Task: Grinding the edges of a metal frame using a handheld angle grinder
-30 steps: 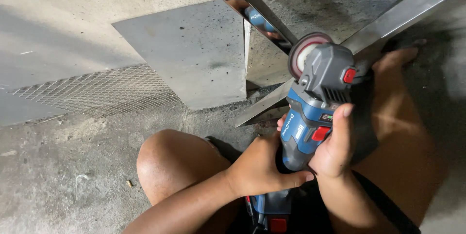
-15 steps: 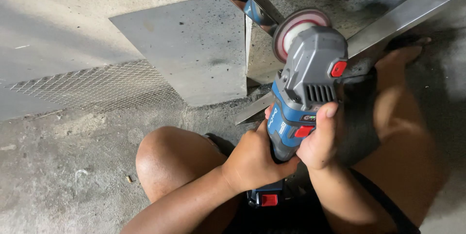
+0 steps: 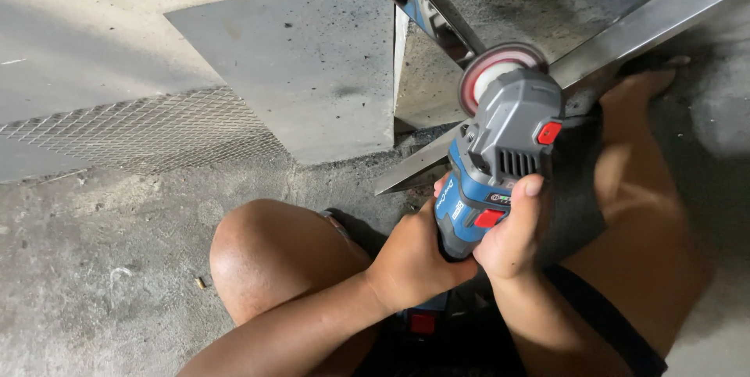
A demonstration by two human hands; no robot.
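The concrete floor [image 3: 94,283] fills the left and bottom of the frame. On it, in the upper middle, stands a flat grey metal sheet [image 3: 297,72], with a strip of wire mesh [image 3: 133,131] lying to its left. Two long metal bars cross in the upper right: a shiny one [image 3: 437,10] running down from the top centre, and a duller bar [image 3: 656,10] slanting from the upper right corner down to the floor at centre. The person sits low, one bare knee [image 3: 266,260] at bottom centre and the other leg [image 3: 648,205] stretched out at the right, its foot beside the slanting bar.

The cordless angle grinder [image 3: 500,158], blue and grey with red buttons, sits right of centre. Compared with a second ago it has risen in the frame and tipped forward, so its red-rimmed disc [image 3: 496,72] now stands just at the crossing of the two bars, seemingly touching or very near the metal; contact itself is hard to tell. By my reading the tool is being brought onto the work rather than drawn off it.

The left hand [image 3: 410,256] is wrapped around the lower body of the grinder. The right hand [image 3: 512,236] is closed on its side, thumb lying up near a red button.
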